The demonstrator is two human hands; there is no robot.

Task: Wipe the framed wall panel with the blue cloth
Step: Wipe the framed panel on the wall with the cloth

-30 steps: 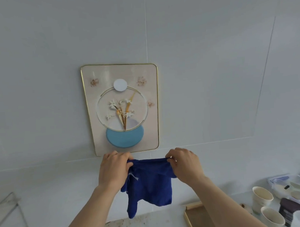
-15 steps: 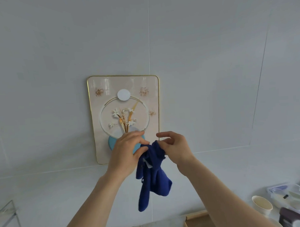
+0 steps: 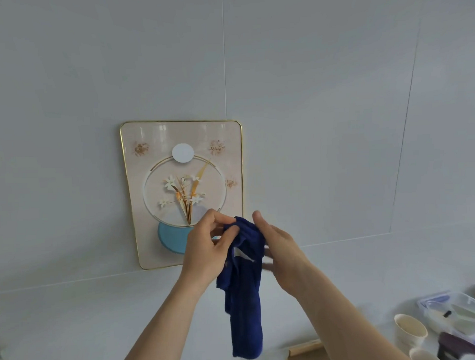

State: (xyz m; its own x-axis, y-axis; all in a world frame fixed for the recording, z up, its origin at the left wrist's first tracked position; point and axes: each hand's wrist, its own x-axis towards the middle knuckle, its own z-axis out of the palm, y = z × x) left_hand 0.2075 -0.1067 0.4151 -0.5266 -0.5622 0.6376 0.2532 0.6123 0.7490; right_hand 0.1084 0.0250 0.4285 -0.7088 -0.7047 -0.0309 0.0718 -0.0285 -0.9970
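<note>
The framed wall panel (image 3: 181, 144) hangs on the pale wall, gold-edged, with a flower picture and a light blue disc low down. In front of its lower right corner I hold the dark blue cloth (image 3: 244, 292), which hangs bunched and long. My left hand (image 3: 206, 251) pinches the cloth's top between thumb and fingers. My right hand (image 3: 280, 245) lies against the cloth's right side with fingers spread behind it; its grip is partly hidden. The cloth is not touching the panel.
At the bottom right stand two paper cups (image 3: 410, 331), a clear plastic container with utensils (image 3: 461, 312) and a dark object (image 3: 460, 347). A wooden tray edge (image 3: 304, 350) shows at the bottom centre. The wall is tiled with thin seams.
The cloth was spread between both hands, then gathered into a bunch. Both hands rose toward the panel's lower edge. My right hand has shifted from pinching the top to the cloth's side.
</note>
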